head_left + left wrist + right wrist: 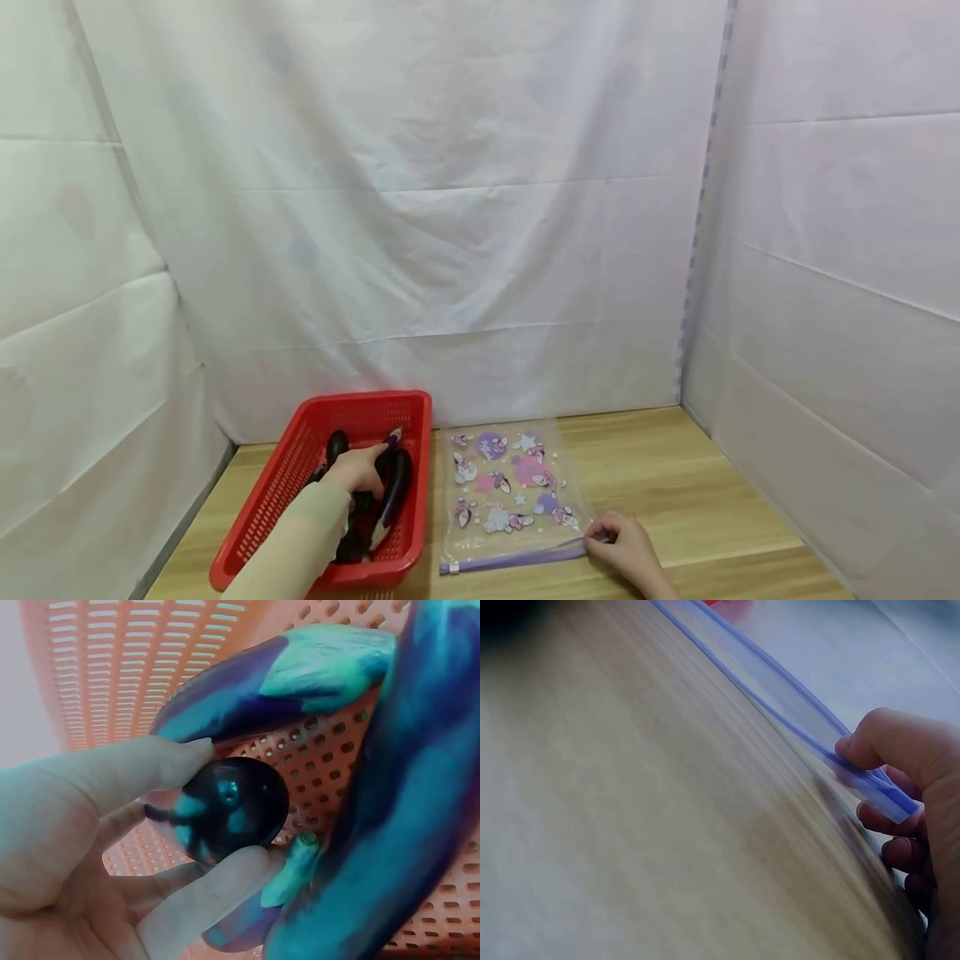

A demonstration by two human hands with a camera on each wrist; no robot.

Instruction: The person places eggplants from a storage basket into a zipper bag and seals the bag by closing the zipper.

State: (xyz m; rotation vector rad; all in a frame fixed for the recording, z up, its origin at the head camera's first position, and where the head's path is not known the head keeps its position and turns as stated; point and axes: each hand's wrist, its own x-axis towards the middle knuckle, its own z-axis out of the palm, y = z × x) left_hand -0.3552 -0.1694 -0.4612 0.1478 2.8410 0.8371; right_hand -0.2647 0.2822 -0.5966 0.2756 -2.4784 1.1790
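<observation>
My left hand [357,472] reaches into the red basket [427,475]. In the left wrist view its thumb and fingers hold a glossy dark eggplant [244,802] by the rounded end; the rest of that eggplant is out of sight. Larger purple eggplants [409,787] lie around it on the basket floor. At the right, my right hand [628,552] pinches the near right corner of a clear zip bag [510,492] printed with pink and purple cartoon figures. The bag lies flat, its purple zip strip [780,671] parted near the fingers. A white slider [453,568] sits at the strip's left end.
The basket stands on the left of a wood-grain table [675,467], with the bag just right of it. White curtains [450,208] hang behind and on both sides, close to the table's edges.
</observation>
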